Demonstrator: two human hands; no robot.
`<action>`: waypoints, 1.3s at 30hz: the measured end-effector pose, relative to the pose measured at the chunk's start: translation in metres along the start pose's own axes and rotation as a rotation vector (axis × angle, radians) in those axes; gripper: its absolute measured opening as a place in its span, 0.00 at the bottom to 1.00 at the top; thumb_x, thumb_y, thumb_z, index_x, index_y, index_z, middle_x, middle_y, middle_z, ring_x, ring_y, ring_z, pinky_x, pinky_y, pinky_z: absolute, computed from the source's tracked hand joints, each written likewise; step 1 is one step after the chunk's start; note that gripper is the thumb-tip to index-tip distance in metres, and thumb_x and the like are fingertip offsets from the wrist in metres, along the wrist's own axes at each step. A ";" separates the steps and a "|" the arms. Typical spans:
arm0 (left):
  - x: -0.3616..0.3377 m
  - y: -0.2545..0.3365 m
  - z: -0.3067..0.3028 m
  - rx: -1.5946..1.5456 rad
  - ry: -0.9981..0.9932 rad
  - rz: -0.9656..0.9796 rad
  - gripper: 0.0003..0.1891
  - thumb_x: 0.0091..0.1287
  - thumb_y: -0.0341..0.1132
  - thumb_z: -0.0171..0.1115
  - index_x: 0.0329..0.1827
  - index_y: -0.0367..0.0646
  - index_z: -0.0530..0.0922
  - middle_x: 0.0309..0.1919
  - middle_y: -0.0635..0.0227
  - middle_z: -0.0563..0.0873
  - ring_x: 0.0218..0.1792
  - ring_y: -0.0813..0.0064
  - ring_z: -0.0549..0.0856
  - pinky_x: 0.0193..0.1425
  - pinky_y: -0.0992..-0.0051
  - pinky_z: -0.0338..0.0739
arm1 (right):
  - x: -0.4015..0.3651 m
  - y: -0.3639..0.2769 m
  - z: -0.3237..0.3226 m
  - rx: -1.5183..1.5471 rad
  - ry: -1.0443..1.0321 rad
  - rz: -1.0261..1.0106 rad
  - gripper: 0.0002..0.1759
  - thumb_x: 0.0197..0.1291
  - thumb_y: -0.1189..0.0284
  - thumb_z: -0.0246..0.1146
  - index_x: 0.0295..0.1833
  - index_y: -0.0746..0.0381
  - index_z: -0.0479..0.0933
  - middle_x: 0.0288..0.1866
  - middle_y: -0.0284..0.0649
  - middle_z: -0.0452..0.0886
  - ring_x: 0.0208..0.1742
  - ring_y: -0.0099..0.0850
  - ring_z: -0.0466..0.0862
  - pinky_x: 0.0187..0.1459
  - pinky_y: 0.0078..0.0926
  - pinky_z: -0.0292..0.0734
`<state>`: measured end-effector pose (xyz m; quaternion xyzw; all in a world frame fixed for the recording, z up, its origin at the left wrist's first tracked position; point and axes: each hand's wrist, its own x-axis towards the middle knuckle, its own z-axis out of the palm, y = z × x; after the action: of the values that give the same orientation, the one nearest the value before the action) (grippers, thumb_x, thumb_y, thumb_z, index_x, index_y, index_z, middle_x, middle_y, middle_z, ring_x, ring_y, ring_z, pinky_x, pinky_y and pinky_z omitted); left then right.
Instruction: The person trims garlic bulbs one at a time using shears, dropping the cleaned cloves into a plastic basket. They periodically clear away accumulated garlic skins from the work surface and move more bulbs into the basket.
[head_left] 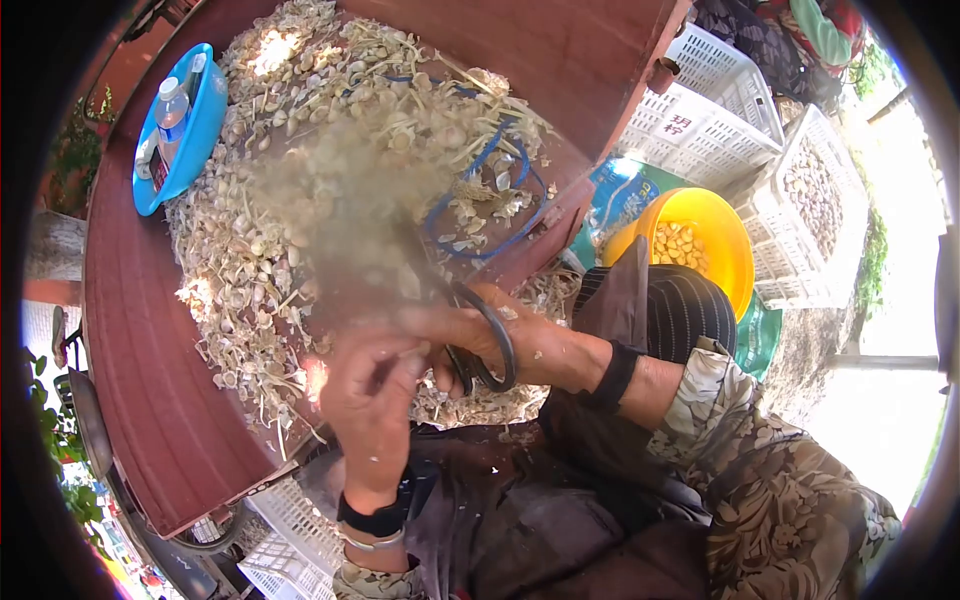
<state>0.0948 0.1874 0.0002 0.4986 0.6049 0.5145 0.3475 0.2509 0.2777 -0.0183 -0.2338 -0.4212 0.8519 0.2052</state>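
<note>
At the garlic heap's (250, 235) near edge, right hand (480, 325) fingers close round scissors (511, 352); left hand (365, 400) fingers curl nearly closed, hold unclear — a slip so close could nick them.

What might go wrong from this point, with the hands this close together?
The left hand's fingers are right by the scissors in the right hand, so a nick seems possible; the blur hides the blades.

The yellow bowl of peeled cloves sits against the striped knee; a shift of the leg might tip it.

The bottle stands in a blue basin near the table's edge, where a knock could topple it.
</note>
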 end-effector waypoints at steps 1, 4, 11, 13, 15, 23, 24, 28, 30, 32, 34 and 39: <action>-0.006 0.008 0.006 -0.077 -0.019 -0.084 0.13 0.64 0.26 0.64 0.51 0.33 0.77 0.43 0.69 0.82 0.40 0.80 0.81 0.43 0.82 0.75 | -0.002 0.006 0.002 0.034 -0.049 -0.095 0.21 0.66 0.56 0.61 0.40 0.66 0.79 0.23 0.35 0.78 0.24 0.20 0.79 0.25 0.19 0.72; -0.006 0.011 0.003 -0.106 0.034 -0.121 0.14 0.66 0.27 0.62 0.54 0.34 0.76 0.38 0.70 0.83 0.34 0.81 0.81 0.40 0.80 0.75 | -0.003 0.001 0.002 -0.179 0.025 0.031 0.19 0.65 0.56 0.63 0.41 0.64 0.79 0.23 0.33 0.77 0.24 0.20 0.78 0.26 0.19 0.70; 0.111 -0.060 -0.097 0.853 0.222 0.069 0.10 0.65 0.31 0.60 0.47 0.39 0.82 0.40 0.59 0.85 0.36 0.67 0.85 0.41 0.69 0.77 | -0.108 -0.079 -0.019 -0.480 0.515 -0.353 0.10 0.61 0.69 0.65 0.43 0.64 0.76 0.32 0.33 0.79 0.30 0.18 0.77 0.30 0.17 0.71; 0.142 -0.092 -0.102 1.298 0.187 0.129 0.10 0.64 0.31 0.61 0.46 0.42 0.82 0.42 0.55 0.85 0.40 0.58 0.85 0.44 0.63 0.78 | -0.147 -0.089 -0.033 -0.790 0.858 -0.417 0.09 0.61 0.72 0.65 0.43 0.65 0.75 0.33 0.34 0.78 0.31 0.18 0.77 0.32 0.18 0.72; 0.150 -0.092 -0.093 1.309 0.130 0.075 0.10 0.62 0.31 0.61 0.45 0.43 0.82 0.43 0.53 0.84 0.43 0.52 0.83 0.46 0.58 0.77 | -0.187 -0.082 -0.076 -1.143 1.073 -0.371 0.10 0.61 0.72 0.66 0.43 0.66 0.76 0.32 0.35 0.79 0.32 0.22 0.79 0.35 0.21 0.74; 0.119 -0.070 -0.108 -0.103 0.112 -0.205 0.11 0.62 0.25 0.58 0.48 0.31 0.78 0.38 0.62 0.84 0.39 0.80 0.84 0.40 0.81 0.77 | -0.194 -0.054 -0.087 -1.062 1.155 -0.353 0.14 0.59 0.68 0.68 0.44 0.68 0.78 0.36 0.39 0.82 0.39 0.25 0.82 0.43 0.25 0.77; 0.108 -0.067 -0.109 -0.231 0.101 -0.174 0.12 0.62 0.25 0.59 0.49 0.31 0.78 0.39 0.63 0.84 0.38 0.79 0.83 0.40 0.82 0.76 | -0.176 -0.055 -0.066 -0.936 1.072 -0.397 0.14 0.60 0.68 0.68 0.43 0.68 0.78 0.34 0.37 0.81 0.36 0.23 0.80 0.40 0.23 0.76; 0.063 -0.032 -0.083 -0.591 0.107 -0.112 0.13 0.62 0.23 0.61 0.51 0.34 0.78 0.42 0.64 0.84 0.38 0.76 0.83 0.42 0.80 0.78 | -0.107 -0.044 -0.013 -0.690 0.687 -0.342 0.14 0.59 0.68 0.69 0.43 0.65 0.77 0.32 0.34 0.80 0.33 0.19 0.75 0.35 0.22 0.72; 0.045 -0.024 -0.079 -0.691 0.089 -0.089 0.13 0.63 0.23 0.62 0.51 0.35 0.78 0.44 0.65 0.84 0.40 0.76 0.84 0.44 0.80 0.80 | -0.077 -0.028 0.002 -0.937 0.517 -0.445 0.20 0.55 0.61 0.72 0.35 0.65 0.73 0.26 0.44 0.72 0.29 0.31 0.72 0.32 0.32 0.69; 0.031 -0.024 -0.080 -0.696 0.036 -0.068 0.14 0.63 0.24 0.63 0.52 0.36 0.78 0.46 0.65 0.84 0.44 0.75 0.83 0.49 0.78 0.80 | -0.054 -0.015 0.020 -1.056 0.405 -0.526 0.24 0.55 0.56 0.71 0.35 0.67 0.72 0.30 0.54 0.74 0.33 0.55 0.76 0.33 0.42 0.70; 0.015 -0.013 -0.067 -0.663 0.080 -0.068 0.15 0.63 0.25 0.64 0.53 0.36 0.78 0.47 0.64 0.83 0.48 0.76 0.82 0.53 0.78 0.78 | -0.046 -0.001 0.033 -1.117 0.341 -0.446 0.26 0.56 0.54 0.68 0.37 0.68 0.71 0.34 0.56 0.76 0.39 0.58 0.78 0.36 0.47 0.72; -0.020 0.022 -0.053 -0.255 0.295 -0.012 0.14 0.62 0.24 0.65 0.51 0.36 0.81 0.39 0.73 0.84 0.37 0.87 0.77 0.42 0.86 0.70 | -0.050 0.018 0.048 -1.163 0.303 -0.353 0.29 0.55 0.51 0.67 0.41 0.68 0.69 0.37 0.55 0.77 0.40 0.58 0.78 0.39 0.49 0.73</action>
<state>0.0561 0.1528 0.0322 0.3661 0.5820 0.6526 0.3183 0.2612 0.2106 0.0036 -0.3525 -0.8145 0.3937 0.2395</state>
